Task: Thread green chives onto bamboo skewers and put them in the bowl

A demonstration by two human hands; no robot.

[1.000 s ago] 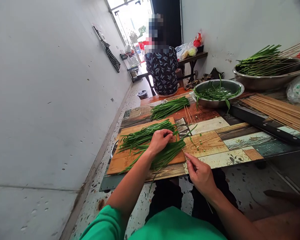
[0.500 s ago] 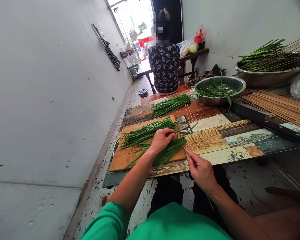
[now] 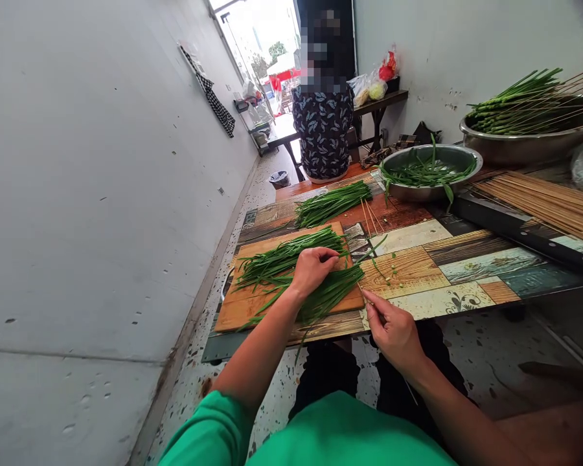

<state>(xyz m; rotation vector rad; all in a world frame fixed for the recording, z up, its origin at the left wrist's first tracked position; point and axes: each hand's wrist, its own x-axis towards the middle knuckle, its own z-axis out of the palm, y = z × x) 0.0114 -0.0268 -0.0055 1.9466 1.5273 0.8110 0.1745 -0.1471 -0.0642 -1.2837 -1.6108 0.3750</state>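
Note:
My left hand [image 3: 313, 270] is over the wooden cutting board [image 3: 233, 309], its fingertips pinched at the cut ends of some garlic chives [image 3: 333, 291]. Those chives lie across the board's near right corner and hang a little past its edge. Closed around a thin bamboo skewer [image 3: 410, 392], my right hand [image 3: 392, 329] is just off the board's right edge. The skewer's tip points at the chive ends; its tail shows below the wrist. Another pile of chives [image 3: 286, 255] rests farther back on the board.
Beyond the board lie a chive bundle [image 3: 333, 204] and a few loose skewers [image 3: 369, 217]. On the right are a bowl of greens [image 3: 430, 192], a large knife [image 3: 525, 236], many skewers [image 3: 544, 200] and a basin [image 3: 495, 147] with skewered chives. A person [image 3: 322, 133] sits ahead, back turned.
The view has shifted slightly. My hands keep nearly the same places at the chives, and the person ahead has moved a little.

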